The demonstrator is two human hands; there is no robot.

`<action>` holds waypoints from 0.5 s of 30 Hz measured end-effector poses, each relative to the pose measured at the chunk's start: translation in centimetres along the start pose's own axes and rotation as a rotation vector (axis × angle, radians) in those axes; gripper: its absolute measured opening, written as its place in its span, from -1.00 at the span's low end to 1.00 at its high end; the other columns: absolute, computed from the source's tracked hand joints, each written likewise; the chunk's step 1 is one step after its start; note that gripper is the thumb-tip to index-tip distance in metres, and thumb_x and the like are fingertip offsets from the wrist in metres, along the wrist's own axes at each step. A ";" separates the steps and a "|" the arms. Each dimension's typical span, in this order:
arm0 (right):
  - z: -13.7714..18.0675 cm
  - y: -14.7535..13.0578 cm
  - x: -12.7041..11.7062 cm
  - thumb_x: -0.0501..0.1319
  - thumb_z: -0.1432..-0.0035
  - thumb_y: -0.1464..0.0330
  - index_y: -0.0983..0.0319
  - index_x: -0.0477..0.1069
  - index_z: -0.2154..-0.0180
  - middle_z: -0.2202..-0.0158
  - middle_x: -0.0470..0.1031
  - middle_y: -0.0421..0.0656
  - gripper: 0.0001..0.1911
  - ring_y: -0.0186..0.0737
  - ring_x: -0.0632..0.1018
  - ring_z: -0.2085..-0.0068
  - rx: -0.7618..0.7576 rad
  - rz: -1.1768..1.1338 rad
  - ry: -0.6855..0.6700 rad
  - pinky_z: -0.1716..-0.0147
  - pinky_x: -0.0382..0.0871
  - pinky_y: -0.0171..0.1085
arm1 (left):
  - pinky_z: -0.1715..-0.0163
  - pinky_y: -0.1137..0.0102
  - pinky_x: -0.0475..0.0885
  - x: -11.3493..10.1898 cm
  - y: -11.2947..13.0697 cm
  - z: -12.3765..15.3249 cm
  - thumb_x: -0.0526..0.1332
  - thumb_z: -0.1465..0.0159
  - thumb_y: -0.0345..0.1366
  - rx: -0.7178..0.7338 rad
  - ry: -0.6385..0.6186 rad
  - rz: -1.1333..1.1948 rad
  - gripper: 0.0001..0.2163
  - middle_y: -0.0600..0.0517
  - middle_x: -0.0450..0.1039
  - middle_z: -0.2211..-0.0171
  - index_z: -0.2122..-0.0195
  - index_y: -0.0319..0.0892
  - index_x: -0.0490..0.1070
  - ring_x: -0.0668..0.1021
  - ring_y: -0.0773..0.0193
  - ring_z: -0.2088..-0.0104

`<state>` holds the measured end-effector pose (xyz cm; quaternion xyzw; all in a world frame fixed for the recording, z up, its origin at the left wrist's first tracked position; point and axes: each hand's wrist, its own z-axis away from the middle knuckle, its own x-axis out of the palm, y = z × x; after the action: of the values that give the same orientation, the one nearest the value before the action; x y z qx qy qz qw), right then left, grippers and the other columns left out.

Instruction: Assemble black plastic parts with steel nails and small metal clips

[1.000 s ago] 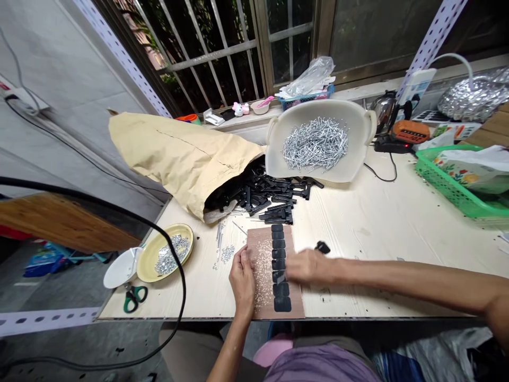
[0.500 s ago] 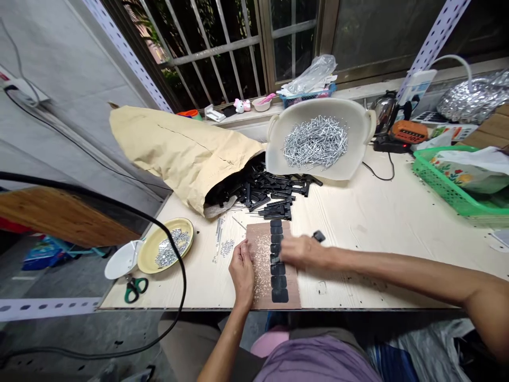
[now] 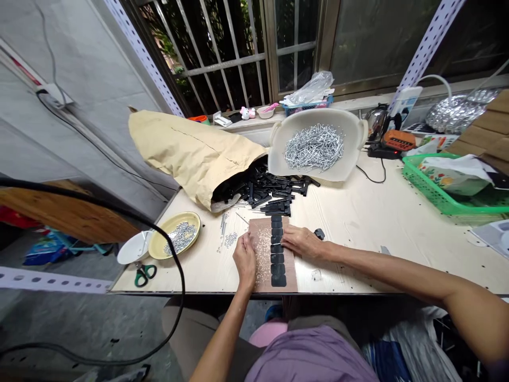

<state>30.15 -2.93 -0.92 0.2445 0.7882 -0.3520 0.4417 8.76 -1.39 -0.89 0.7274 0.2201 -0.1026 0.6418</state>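
A brown board (image 3: 264, 284) sprinkled with small pale bits lies at the front of the table. Down its right half runs a column of black rounded pads (image 3: 278, 258). My left hand (image 3: 245, 261) grips the board's left edge, fingers together. On the other side my right hand (image 3: 304, 242) has its fingertips pinched at a middle pad. A thin pale sliver shows by those fingertips, too small to name. Just right of that hand sits a small black piece (image 3: 319, 233). Beyond the board lie black plastic parts (image 3: 274, 193), spilling from a paper sack (image 3: 194, 154).
A white basin (image 3: 350, 154) of metal pins stands behind. To the left are a yellow bowl (image 3: 195, 218) of small metal pieces, a white dish (image 3: 129, 249) and green-handled scissors (image 3: 143, 275). A black cable (image 3: 182, 276) hangs across the left. A green basket (image 3: 429, 193) stands right.
My right hand was blurred over the pads and has drawn slightly back, its fingertips now at a middle pad. My left hand stays on the board. The camera view has shifted a little.
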 end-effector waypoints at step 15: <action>1.6 1.2 -4.0 0.10 -0.21 0.17 0.17 0.46 0.36 0.35 0.44 -0.13 -0.73 -0.23 0.40 0.33 0.213 0.043 -0.045 0.44 0.24 -0.29 | 0.33 0.36 0.36 -0.9 0.2 0.3 0.07 -0.23 -0.10 -0.128 -0.024 0.227 -0.70 0.00 0.46 0.45 0.18 -0.14 0.46 0.48 0.20 0.40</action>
<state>33.82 -3.65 1.60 0.2991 0.7307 -0.4295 0.4383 8.10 -1.87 -0.32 0.7040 0.1347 -0.0238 0.6969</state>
